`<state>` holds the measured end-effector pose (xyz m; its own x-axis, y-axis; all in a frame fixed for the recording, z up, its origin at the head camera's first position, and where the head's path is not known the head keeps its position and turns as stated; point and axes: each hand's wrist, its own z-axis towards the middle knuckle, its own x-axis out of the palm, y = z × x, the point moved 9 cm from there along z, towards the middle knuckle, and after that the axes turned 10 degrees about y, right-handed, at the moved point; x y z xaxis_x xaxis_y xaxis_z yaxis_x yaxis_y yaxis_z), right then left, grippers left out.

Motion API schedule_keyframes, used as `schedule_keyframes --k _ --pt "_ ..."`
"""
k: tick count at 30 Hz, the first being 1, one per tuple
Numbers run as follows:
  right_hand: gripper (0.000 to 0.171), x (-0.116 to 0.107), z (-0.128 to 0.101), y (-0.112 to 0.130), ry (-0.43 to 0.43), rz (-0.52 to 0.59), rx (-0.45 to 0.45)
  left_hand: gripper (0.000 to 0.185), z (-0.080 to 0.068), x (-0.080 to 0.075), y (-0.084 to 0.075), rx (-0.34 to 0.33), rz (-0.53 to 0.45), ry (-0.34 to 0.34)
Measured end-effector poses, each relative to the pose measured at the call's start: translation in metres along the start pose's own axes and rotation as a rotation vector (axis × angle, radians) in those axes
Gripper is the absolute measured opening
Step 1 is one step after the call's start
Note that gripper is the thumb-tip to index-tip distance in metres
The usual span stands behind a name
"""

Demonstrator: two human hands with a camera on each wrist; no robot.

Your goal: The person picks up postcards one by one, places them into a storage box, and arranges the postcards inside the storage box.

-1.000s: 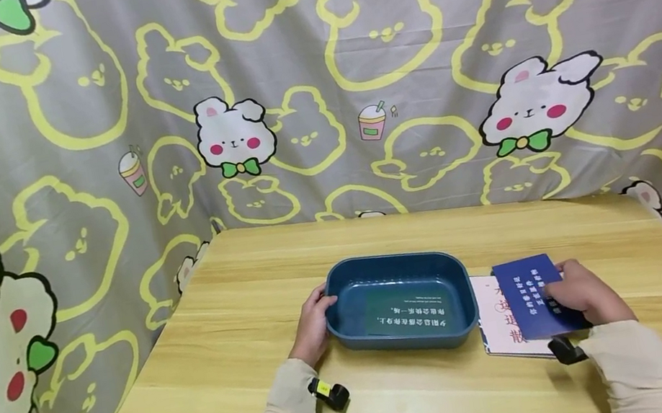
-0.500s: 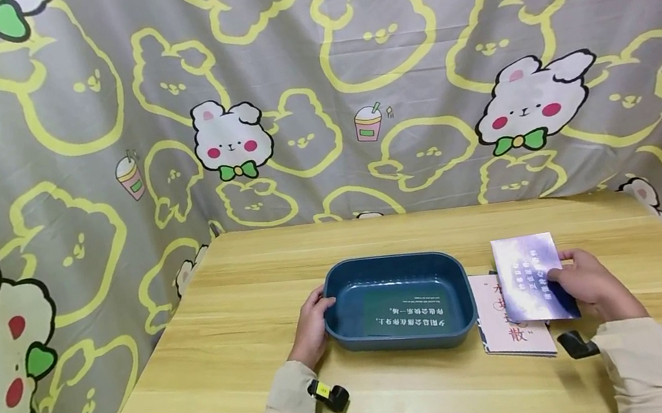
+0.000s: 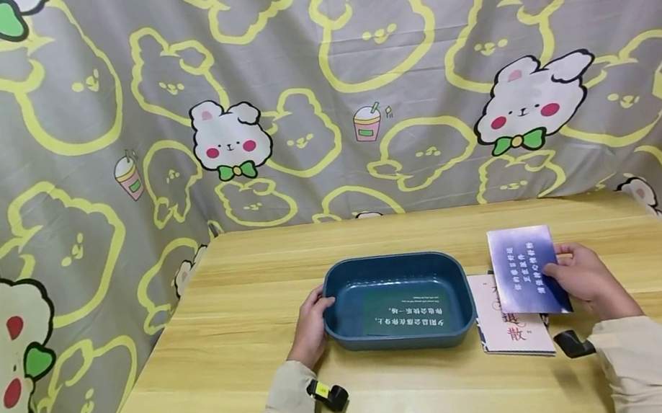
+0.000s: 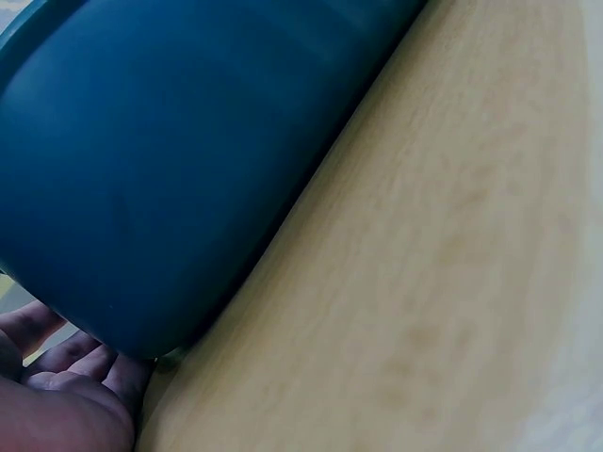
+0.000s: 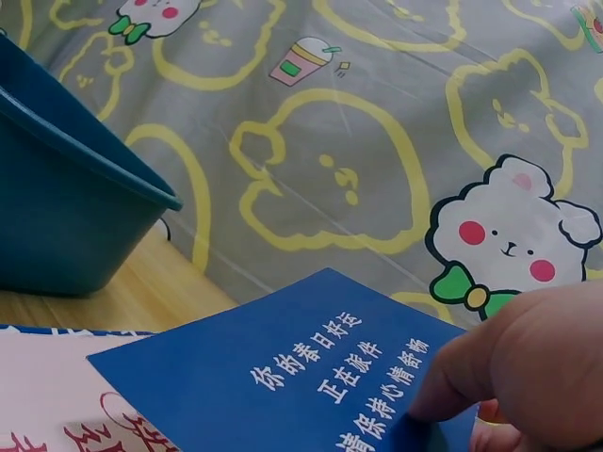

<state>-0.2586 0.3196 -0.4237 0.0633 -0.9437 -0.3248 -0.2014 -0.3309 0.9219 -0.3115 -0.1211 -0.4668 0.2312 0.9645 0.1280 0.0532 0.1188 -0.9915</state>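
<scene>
- Two hands work at a wooden table (image 3: 242, 302), each in a beige sleeve with a black wrist-worn device.
- Left hand (image 3: 308, 330): clamped on the near-left end of a teal tray (image 3: 401, 344), thumb over the rim, fingers against the outer wall. The tray extends to the right of this hand.
- Green card (image 3: 406, 312): lies flat inside the tray, to the right of the left hand, with white characters facing up.
- Right hand (image 3: 588, 279): clamped on the right edge of a blue card (image 3: 519, 271), thumb on the printed face. The card projects to the left of this hand.
- Pink card (image 3: 516, 339): lies left of and nearer than the right hand, partly covered by the blue card, with red characters. Contact between the two cards cannot be told.
- Patterned curtain (image 3: 293, 59): hangs beyond both hands, behind the table.
</scene>
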Motion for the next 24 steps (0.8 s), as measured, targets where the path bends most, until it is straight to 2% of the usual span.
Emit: schedule_keyframes --k 10,24 --pt "0.053 0.002 0.002 0.002 -0.021 -0.029 0.022 0.045 -0.001 -0.001 0.0 -0.01 -0.002 -0.014" --pt "0.049 0.006 -0.001 0.015 -0.031 -0.039 -0.009 0.045 -0.002 0.0 -0.002 -0.002 -0.006 -0.012"
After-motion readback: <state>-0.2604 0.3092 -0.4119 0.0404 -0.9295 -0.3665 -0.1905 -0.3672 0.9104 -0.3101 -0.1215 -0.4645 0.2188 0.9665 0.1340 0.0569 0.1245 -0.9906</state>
